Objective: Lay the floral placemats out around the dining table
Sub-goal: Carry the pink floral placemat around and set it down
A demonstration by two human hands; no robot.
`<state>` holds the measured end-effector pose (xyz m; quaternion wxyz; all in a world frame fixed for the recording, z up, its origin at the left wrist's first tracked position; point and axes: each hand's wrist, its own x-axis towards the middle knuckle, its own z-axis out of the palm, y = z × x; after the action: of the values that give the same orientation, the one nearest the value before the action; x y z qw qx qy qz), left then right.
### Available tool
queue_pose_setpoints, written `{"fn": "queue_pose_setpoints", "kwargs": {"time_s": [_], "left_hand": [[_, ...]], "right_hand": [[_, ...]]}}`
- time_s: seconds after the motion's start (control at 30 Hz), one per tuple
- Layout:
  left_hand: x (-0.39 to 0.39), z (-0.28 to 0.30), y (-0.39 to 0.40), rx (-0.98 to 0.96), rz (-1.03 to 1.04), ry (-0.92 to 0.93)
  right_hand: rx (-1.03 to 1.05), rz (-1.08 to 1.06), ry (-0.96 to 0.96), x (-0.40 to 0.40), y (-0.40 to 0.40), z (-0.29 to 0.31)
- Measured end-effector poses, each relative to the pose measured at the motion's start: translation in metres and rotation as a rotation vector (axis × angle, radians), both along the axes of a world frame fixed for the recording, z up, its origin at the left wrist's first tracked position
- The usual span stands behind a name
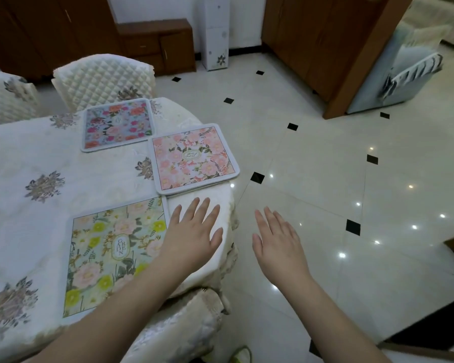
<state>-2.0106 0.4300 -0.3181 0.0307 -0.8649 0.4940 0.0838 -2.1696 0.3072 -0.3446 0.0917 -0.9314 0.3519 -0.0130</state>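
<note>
Three floral placemats lie on the round dining table [37, 153], which wears a white embroidered cloth. The blue mat with pink and red flowers [117, 124] is farthest. The pink mat [194, 158] sits at the table's right edge, seemingly on top of further mats. Nearest me is the green and yellow mat [110, 255]. My left hand [194, 231] is flat, fingers spread, over the cloth at the near mat's right edge. My right hand [278, 242] hovers open beyond the table edge, above the floor. Neither hand holds anything.
Two quilted white chairs [102, 79] [5, 95] stand at the far side of the table. Another covered chair [184, 320] is below my left arm. Glossy tiled floor [351, 179] lies to the right; wooden cabinets [155, 45] and a door [333, 48] stand behind.
</note>
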Motion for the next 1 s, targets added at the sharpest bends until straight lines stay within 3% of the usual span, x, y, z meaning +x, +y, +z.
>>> {"fn": "queue_pose_setpoints", "kwargs": {"time_s": [0.47,1.0], "left_hand": [[0.013,-0.006,-0.049,-0.09,-0.1,0.075],[-0.037,-0.016,-0.197,-0.156,-0.119,-0.106]], "right_hand": [[-0.079,-0.122,0.034,0.001,-0.035,0.008],[-0.093,-0.106,-0.01,-0.042,-0.185,-0.004]]}}
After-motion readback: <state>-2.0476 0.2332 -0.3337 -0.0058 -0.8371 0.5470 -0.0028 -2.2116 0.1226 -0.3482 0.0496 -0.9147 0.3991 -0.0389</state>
